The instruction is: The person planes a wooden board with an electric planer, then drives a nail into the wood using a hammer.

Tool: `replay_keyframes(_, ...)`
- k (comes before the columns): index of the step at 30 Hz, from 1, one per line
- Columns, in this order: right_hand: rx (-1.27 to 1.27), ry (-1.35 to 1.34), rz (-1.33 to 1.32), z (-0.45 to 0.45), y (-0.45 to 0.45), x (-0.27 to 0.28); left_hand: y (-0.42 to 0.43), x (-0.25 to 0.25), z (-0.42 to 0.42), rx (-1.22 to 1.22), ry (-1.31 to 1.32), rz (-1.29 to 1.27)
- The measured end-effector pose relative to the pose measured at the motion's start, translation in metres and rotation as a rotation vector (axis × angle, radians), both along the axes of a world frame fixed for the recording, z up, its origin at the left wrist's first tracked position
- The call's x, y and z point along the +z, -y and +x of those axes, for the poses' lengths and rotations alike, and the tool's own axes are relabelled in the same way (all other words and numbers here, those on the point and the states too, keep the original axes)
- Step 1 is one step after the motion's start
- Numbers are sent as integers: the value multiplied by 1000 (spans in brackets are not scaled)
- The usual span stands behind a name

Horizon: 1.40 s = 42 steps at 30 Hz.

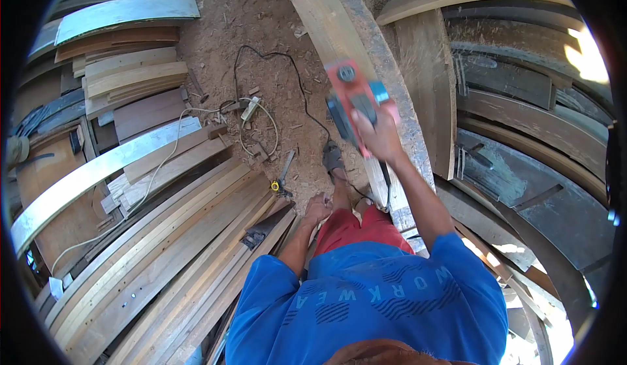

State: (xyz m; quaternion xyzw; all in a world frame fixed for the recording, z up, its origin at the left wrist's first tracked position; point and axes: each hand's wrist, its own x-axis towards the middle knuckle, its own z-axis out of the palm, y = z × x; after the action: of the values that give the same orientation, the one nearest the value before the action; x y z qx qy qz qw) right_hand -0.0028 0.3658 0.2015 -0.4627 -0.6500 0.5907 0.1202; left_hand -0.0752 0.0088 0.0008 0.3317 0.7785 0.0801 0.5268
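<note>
My right hand (379,136) is wrapped round the handle of a red electric planer (353,91). The planer rests on a long wooden plank (326,22), which lies on a worn, pale bench beam (408,113). Pale shavings fly off to the right of the tool. A dark cord (388,179) trails from its back end towards my legs. Down by my left thigh, away from the plank, my left hand (318,208) hangs loosely curled, and nothing shows in it.
Stacked boards (189,247) fill the left side, with more timber (522,110) on the right. On the shaving-covered floor (222,19) lie a white socket strip (249,108), a looping black cable (287,55) and a yellow tape measure (275,186). My sandalled foot (333,156) stands near the cable.
</note>
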Motion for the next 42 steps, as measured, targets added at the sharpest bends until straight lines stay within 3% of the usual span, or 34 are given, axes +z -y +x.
replay_keyframes(2, 4, -27, 38, -31, -35, -24, -11, -2, 2, 37, -33, 43)
replay_keyframes(5, -87, -134, 42, -47, -56, -9, -38, 7, 13, 239, 41, 146)
replay_keyframes(8, -187, -228, -66, -3, -49, 14, -67, -17, 34, 599, 259, 384)
replay_keyframes(10, -214, -306, -35, 39, -32, 24, -97, -10, 48, 568, 241, 356)
replay_keyframes(13, -265, -189, -5, 97, 4, 42, -138, 7, 57, 410, 271, 219)
replay_keyframes(17, -314, -75, -23, 165, 50, 42, -152, 63, 80, 241, 99, 154)
replay_keyframes(20, -342, 23, -54, 208, 78, 23, -138, 35, 82, 503, 485, 203)
replay_keyframes(23, -385, 8, -128, 237, 103, 12, -116, 15, 71, 454, 383, 247)
replay_keyframes(26, -354, 7, -184, 248, 121, 2, -102, 99, 53, 335, -59, 318)
replay_keyframes(29, -315, 16, -207, 253, 131, -13, -96, 145, 55, 339, -296, 230)
replay_keyframes(33, -309, 40, -223, 247, 140, -32, -104, 171, 62, 381, -318, 217)
replay_keyframes(38, -326, 50, -214, 242, 140, -39, -112, 144, 83, 326, -386, 359)
replay_keyframes(42, -286, 33, -184, 246, 136, -40, -114, 152, 84, 370, -395, 391)
